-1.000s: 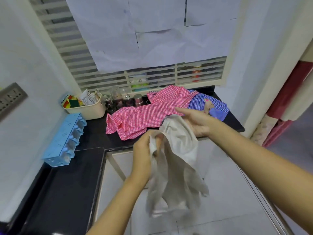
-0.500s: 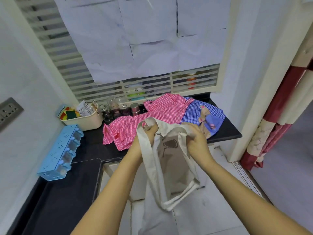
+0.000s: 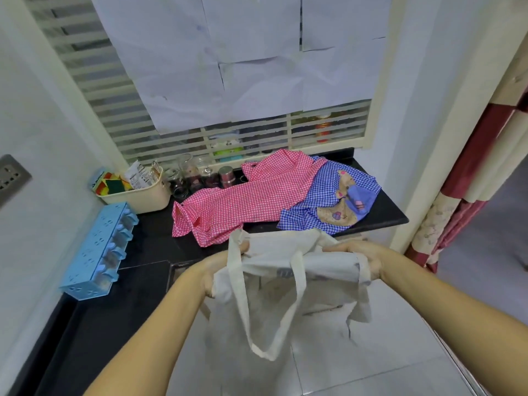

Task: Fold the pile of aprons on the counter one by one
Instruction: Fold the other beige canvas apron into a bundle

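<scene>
Both hands [image 3: 291, 267] grip the cream apron [image 3: 285, 307] stretched between them

Aprons: three in all, namely one cream apron [image 3: 285, 295], one pink checked apron [image 3: 248, 201] and one blue checked apron [image 3: 323, 190]. Hands: two, a left hand [image 3: 213, 271] and a right hand [image 3: 365, 258]. Cream basket [image 3: 140, 197]: one. Blue rack [image 3: 100, 252]: one. Glass jars [image 3: 188, 171]: three can be made out. Steel cup [image 3: 227, 175]: one. Wall socket plate [image 3: 11, 178]: one. Paper sheets [image 3: 257, 38] on the window: several, overlapping, exact count not determinable.
</scene>
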Available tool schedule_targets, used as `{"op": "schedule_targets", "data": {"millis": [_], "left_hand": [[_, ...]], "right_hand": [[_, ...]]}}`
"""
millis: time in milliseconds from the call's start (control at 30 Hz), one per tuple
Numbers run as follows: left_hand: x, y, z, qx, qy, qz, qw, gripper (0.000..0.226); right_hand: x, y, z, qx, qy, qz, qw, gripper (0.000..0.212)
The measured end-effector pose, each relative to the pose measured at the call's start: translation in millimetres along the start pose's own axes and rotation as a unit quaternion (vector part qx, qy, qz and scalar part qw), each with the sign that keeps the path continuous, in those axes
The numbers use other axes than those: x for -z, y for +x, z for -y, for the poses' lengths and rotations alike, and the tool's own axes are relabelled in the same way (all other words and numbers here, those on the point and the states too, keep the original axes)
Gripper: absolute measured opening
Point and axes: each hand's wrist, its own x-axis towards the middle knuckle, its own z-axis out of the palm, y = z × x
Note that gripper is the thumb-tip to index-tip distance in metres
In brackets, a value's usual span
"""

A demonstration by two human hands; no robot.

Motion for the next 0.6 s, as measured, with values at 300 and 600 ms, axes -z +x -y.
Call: {"op": "schedule_targets", "data": {"millis": [300, 600], "left_hand": [[-4, 23, 15, -0.33, 0.262, -0.157, 0.893, 0.032], [-30, 26, -37, -0.387, -0.005, -0.094, 0.917, 0.029]], "right_hand": [[-9, 0, -16, 0.316, -0.249, -0.197, 0.894, 0.015], [-20, -22, 55, 0.379, -0.095, -0.269, 0.88, 0.063]]}}
